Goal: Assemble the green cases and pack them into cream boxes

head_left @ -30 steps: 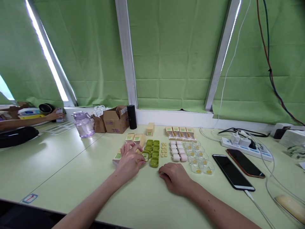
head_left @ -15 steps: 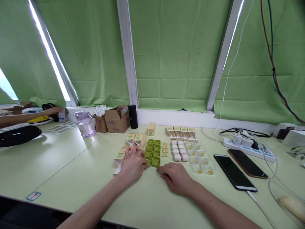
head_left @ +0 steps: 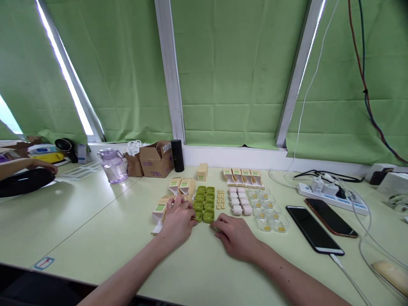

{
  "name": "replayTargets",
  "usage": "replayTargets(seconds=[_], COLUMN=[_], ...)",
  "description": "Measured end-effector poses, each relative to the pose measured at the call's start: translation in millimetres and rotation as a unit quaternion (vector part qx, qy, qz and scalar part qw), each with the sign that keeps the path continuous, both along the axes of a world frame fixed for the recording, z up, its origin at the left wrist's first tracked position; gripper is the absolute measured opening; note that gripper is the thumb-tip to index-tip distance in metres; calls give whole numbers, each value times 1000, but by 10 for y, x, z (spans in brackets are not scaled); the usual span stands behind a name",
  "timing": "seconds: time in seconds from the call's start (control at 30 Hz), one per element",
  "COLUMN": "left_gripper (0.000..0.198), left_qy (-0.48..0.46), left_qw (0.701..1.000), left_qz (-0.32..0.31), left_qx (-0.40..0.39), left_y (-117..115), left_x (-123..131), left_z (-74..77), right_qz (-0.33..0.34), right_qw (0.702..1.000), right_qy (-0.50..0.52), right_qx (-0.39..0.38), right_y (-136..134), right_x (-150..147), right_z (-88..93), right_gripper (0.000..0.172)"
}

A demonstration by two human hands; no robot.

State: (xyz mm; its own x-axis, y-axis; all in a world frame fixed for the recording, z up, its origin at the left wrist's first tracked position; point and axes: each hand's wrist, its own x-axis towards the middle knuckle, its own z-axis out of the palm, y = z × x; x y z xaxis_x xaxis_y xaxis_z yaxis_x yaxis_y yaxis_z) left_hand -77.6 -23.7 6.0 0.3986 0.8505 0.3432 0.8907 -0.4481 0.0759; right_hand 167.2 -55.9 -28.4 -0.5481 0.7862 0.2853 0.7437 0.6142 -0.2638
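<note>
Two columns of small olive-green square cups (head_left: 208,205) stand side by side on the table. My left hand (head_left: 178,216) lies along the left side of the front cups, its fingers bent and apart, with the thumb close to the front left cup. Partly under and behind that hand are cream cartons (head_left: 160,208) with green labels. At the front right corner of the cups rests my right hand (head_left: 235,234), index finger stretched toward the corner and the other fingers loosely curled. Neither hand visibly holds anything. Small yellow tiles (head_left: 220,199) lie in rows right of the cups.
Pale pink rolls (head_left: 237,210), clear plastic cups (head_left: 267,212) with yellow bits and open cartons (head_left: 244,177) are on the right. Beyond lie two phones (head_left: 314,229) and a power strip (head_left: 334,199). A jug (head_left: 114,165) and cardboard box (head_left: 157,159) stand back left; another person's hand (head_left: 43,165) is far left.
My right hand's fingers have shifted slightly up beside the front cup; my left hand is nearly still. The other person's hand at far left has drawn back from the small white box.
</note>
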Motion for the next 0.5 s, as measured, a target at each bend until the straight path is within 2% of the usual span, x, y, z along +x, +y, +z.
replayTargets(seconds=[0.23,0.5], left_gripper=[10,3], left_qy=[-9,-18], left_qw=[1000,999], left_qz=[-3,-5], left_qx=[20,28], left_y=[19,-11], left_x=[-20,-32], left_z=[-49,-22], right_qz=[3,8], right_qw=[1000,1000], right_qy=[-3,1], right_qx=[-12,-14], right_y=[-1,3], right_x=[5,5], right_z=[25,34], right_gripper=[24,24])
